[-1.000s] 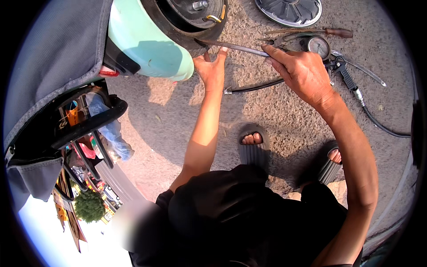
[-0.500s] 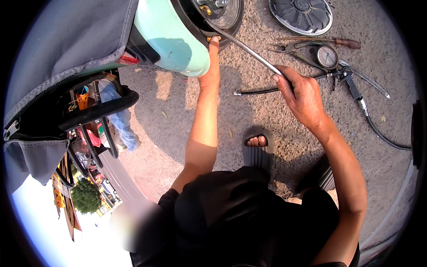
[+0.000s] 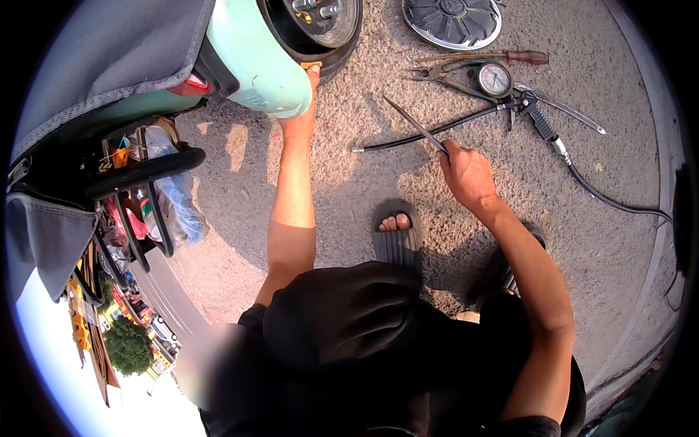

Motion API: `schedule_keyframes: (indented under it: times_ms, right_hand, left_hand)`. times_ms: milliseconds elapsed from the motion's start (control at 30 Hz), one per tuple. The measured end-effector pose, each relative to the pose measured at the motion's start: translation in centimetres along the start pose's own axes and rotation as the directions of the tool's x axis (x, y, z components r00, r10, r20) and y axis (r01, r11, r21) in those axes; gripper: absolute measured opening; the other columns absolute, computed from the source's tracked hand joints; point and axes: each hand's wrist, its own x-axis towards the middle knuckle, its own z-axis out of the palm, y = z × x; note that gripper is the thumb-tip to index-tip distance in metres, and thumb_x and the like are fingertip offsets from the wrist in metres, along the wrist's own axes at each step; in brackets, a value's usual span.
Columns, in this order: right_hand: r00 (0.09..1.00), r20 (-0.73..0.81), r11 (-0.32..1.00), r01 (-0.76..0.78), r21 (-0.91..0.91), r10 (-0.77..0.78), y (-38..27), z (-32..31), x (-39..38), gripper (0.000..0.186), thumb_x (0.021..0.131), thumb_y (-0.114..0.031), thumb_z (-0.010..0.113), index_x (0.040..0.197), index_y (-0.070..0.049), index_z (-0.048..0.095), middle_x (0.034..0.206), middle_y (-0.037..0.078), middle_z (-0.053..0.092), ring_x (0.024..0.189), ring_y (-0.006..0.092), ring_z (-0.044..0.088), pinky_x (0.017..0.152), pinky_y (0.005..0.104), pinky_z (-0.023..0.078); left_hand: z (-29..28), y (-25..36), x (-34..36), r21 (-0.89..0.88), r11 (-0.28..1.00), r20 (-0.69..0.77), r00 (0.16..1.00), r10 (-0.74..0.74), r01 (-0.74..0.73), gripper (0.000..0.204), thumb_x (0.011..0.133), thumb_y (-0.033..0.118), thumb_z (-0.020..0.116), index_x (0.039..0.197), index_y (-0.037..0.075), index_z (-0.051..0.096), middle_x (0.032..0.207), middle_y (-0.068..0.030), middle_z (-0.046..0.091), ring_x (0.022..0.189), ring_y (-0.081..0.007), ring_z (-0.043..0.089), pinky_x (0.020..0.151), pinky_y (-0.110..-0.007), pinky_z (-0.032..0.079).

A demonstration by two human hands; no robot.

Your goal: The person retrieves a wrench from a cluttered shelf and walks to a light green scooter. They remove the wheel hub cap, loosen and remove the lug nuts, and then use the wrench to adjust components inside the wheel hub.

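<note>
My left hand [image 3: 304, 120] reaches behind the mint-green fender [image 3: 251, 65], its thumb against a small orange piece [image 3: 312, 65] at the edge of the black tyre [image 3: 342, 67]. Its other fingers are hidden, and what it grips cannot be made out. The wheel hub [image 3: 317, 16], with metal studs and a brass-coloured valve, shows within the rim. In my right hand [image 3: 466, 175], closed and off to the right over the ground, is a metal tyre lever [image 3: 408, 118]. Its far tip points up and left, apart from the tyre.
A black-and-silver wheel cover [image 3: 455, 22], a screwdriver [image 3: 526, 56], pliers [image 3: 444, 71] and a tyre inflator with a round gauge [image 3: 495, 79] lie on the rough ground. The inflator's black hose [image 3: 619, 204] runs right. A black metal rack [image 3: 145, 173] holds bags at left.
My right hand has drawn the tyre lever back, away from the wheel, so its tip is now free of the tyre rim. My left hand stays at the tyre's edge. The whole view has shifted slightly.
</note>
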Motion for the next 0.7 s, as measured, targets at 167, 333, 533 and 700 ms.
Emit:
schedule_keyframes:
  times_ms: [167, 333, 533, 700]
  right_hand:
    - [1.0, -0.024, 0.979, -0.013, -0.203, 0.008, 0.9, 1.3, 0.6, 0.014, 0.089, -0.006, 0.054, 0.101, -0.001, 0.059, 0.089, 0.02, 0.07, 0.08, 0.0381, 0.071, 0.069, 0.0461, 0.058]
    - [0.993, 0.121, 0.903, 0.044, -0.428, 0.009, 1.4, -3.5, 2.3, 0.017, 0.09, -0.007, 0.054, 0.103, -0.002, 0.063, 0.095, 0.021, 0.071, 0.083, 0.0363, 0.072, 0.072, 0.0439, 0.059]
    - [0.894, 0.436, 0.689, 0.254, -0.679, 0.101, -3.6, -15.3, 4.3, 0.023, 0.09, -0.008, 0.055, 0.109, -0.004, 0.067, 0.104, 0.017, 0.072, 0.101, 0.0343, 0.07, 0.084, 0.0421, 0.058]
    - [0.893, 0.437, 0.738, 0.219, -0.638, 0.112, -4.8, -19.1, 4.0, 0.023, 0.091, -0.017, 0.06, 0.108, -0.005, 0.068, 0.104, 0.018, 0.072, 0.102, 0.0355, 0.069, 0.086, 0.045, 0.055]
  left_hand:
    - [1.3, -0.5, -1.2, -0.244, 0.961, -0.028, 0.989, -0.142, 0.131, 0.064, 0.082, 0.023, 0.082, 0.134, -0.001, 0.054, 0.132, -0.0108, 0.059, 0.119, -0.0238, 0.053, 0.105, -0.039, 0.039]
    - [1.5, -1.4, -0.8, -0.075, 0.996, -0.049, 0.998, -0.048, 0.044, 0.06, 0.08, 0.028, 0.082, 0.128, 0.003, 0.059, 0.126, -0.0114, 0.063, 0.113, -0.0278, 0.057, 0.1, -0.041, 0.042]
    - [0.7, 0.0, -1.3, -0.116, 0.988, 0.057, 0.993, -0.099, 0.105, 0.042, 0.081, 0.024, 0.081, 0.115, 0.004, 0.065, 0.111, -0.0088, 0.068, 0.104, -0.0244, 0.06, 0.097, -0.042, 0.042]
    - [2.0, -1.3, -0.8, -0.157, 0.987, -0.019, 1.0, 0.013, -0.016, 0.02, 0.079, 0.02, 0.079, 0.093, 0.009, 0.069, 0.092, -0.0014, 0.07, 0.093, -0.022, 0.061, 0.092, -0.041, 0.043]
